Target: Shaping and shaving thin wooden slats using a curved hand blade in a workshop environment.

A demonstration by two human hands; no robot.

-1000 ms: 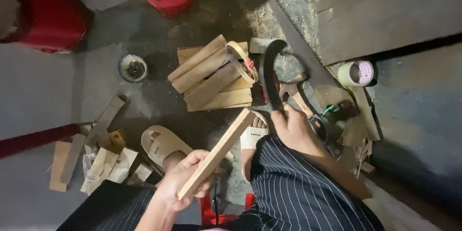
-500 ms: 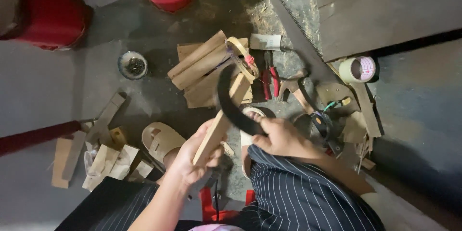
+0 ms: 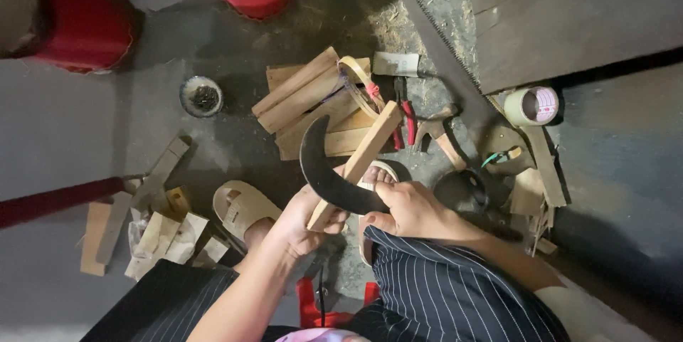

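The left hand (image 3: 302, 224) grips a wood strip (image 3: 356, 164), now tilted toward 1 o'clock. The right hand (image 3: 409, 207), closed on a curved blade (image 3: 324, 175), has swung it in from 3 o'clock onto the strip, over the floor (image 3: 107, 121); cutting seems underway.

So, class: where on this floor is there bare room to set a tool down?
Bare grey floor lies left of the small round tin, below the red drum. Crowded: around the pile of wood blocks, red-handled pliers and long saw blade.
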